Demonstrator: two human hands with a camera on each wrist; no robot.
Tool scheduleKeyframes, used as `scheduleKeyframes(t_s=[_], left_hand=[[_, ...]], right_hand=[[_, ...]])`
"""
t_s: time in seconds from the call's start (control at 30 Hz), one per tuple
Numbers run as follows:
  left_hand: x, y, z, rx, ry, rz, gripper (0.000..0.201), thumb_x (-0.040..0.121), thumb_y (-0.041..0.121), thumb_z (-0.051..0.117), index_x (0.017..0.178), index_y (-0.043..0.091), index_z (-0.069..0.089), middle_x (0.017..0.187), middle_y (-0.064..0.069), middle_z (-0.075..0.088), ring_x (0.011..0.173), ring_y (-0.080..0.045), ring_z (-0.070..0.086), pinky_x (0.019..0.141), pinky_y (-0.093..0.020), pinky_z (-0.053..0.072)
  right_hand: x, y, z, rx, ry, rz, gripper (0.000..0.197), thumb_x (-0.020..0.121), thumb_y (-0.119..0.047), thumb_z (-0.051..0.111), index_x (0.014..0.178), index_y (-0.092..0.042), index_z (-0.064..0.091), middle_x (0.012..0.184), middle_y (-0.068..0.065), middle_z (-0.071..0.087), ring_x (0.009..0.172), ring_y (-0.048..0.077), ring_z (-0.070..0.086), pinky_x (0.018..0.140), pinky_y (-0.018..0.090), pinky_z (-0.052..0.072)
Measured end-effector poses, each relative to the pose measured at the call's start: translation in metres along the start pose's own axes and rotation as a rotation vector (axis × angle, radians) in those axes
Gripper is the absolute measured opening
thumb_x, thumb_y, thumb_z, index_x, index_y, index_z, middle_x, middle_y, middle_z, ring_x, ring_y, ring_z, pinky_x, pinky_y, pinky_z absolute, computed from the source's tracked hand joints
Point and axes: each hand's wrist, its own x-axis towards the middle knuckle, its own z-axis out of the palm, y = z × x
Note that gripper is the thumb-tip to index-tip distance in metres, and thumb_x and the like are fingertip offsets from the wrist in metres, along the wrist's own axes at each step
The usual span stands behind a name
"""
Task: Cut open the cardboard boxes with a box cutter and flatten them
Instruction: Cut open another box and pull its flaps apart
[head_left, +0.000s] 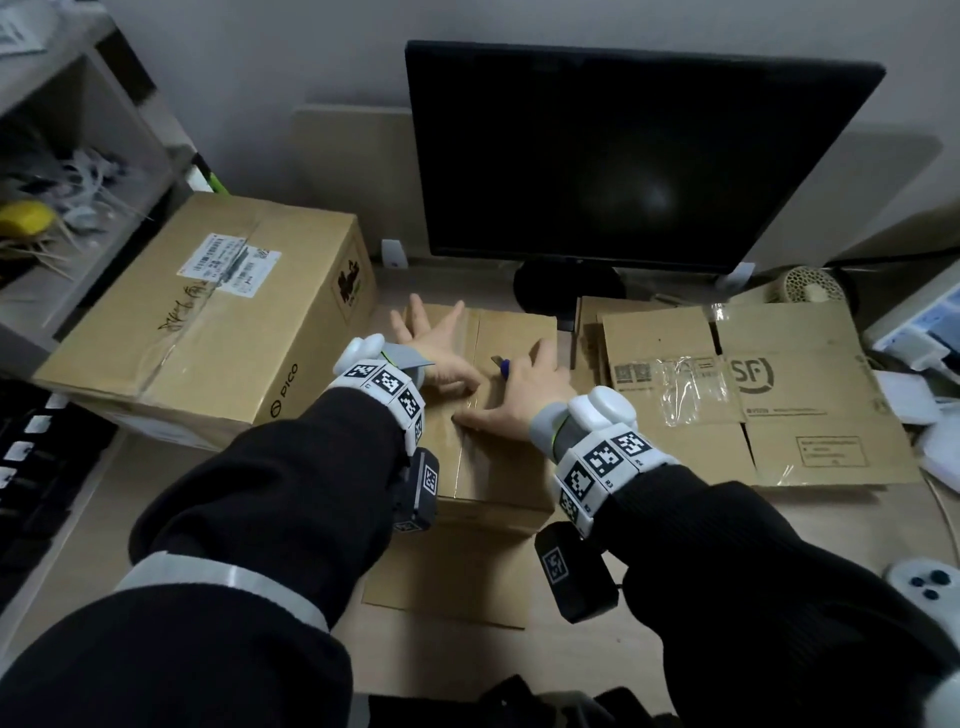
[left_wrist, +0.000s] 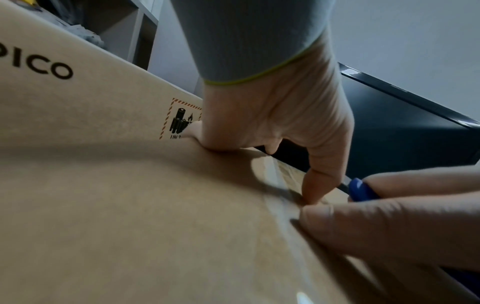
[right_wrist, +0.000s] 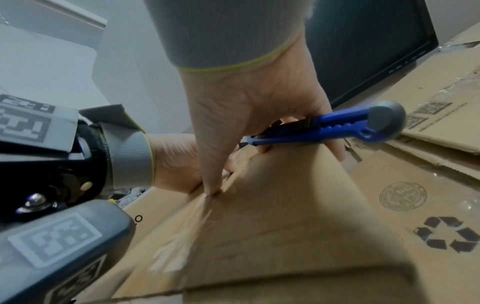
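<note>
Hands atop small box, cutter in R.

We see a blue box cutter with a grey end cap, plain brown cardboard boxes, a black monitor, black sleeves, and grey wristbands carrying black-and-white square-patterned markers.

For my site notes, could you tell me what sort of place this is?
Probably a home or small office desk: a dark monitor, a shelf unit beside it, and flattened cardboard boxes stacked on the desktop.
</note>
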Motion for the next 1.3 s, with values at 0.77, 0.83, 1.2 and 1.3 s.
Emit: scheduleKeyframes(t_s=[0.77, 0.83, 1.2, 1.3], left_hand=[[-0.026, 0.006, -0.030, -0.310, 0.053, -0.017, 0.101, 0.044, 0.031, 0.065, 0.135, 0.020, 0.021, 0.117, -0.006, 0.041, 0.106, -0.023, 0.050, 0.094, -0.040, 0.045], [-0.032, 0.008, -0.039, -0.281, 0.053, -0.009, 0.097, 0.049, 0.029, 0.064, 0.136, 0.016, 0.021, 0.112, -0.007, 0.042, 0.094, -0.022, 0.052, 0.086, -0.037, 0.047], [-0.060, 0.004, -0.056, 0.206, 0.194, -0.053, 0.041, 0.094, 0.040, 0.045, 0.106, 0.002, 0.058, 0.091, -0.014, 0.065, 0.064, -0.027, 0.058, 0.071, -0.036, 0.055], [-0.062, -0.008, -0.057, 0.295, 0.225, -0.037, 0.046, 0.099, 0.035, 0.038, 0.064, 0.006, 0.045, 0.069, -0.012, 0.053, 0.068, -0.029, 0.052, 0.063, -0.034, 0.043]], right_hand=[[0.015, 0.006, 0.002, 0.122, -0.026, 0.026, 0.122, 0.051, -0.098, 0.007, 0.126, -0.015, 0.054, 0.124, 0.008, 0.029, 0.097, 0.040, 0.053, 0.085, 0.043, 0.047], [0.016, 0.005, 0.002, 0.075, -0.030, 0.040, 0.112, 0.061, -0.094, 0.018, 0.131, -0.014, 0.052, 0.130, 0.009, 0.028, 0.110, 0.042, 0.047, 0.093, 0.046, 0.043], [0.012, -0.014, -0.034, 0.211, -0.019, 0.026, 0.074, 0.063, -0.063, 0.062, 0.111, -0.008, 0.051, 0.113, 0.012, 0.048, 0.091, 0.032, 0.056, 0.080, 0.033, 0.049], [0.009, 0.005, -0.060, 0.461, -0.003, -0.070, 0.035, 0.073, -0.040, 0.067, 0.087, -0.013, 0.050, 0.086, 0.006, 0.058, 0.076, 0.026, 0.057, 0.061, 0.027, 0.043]])
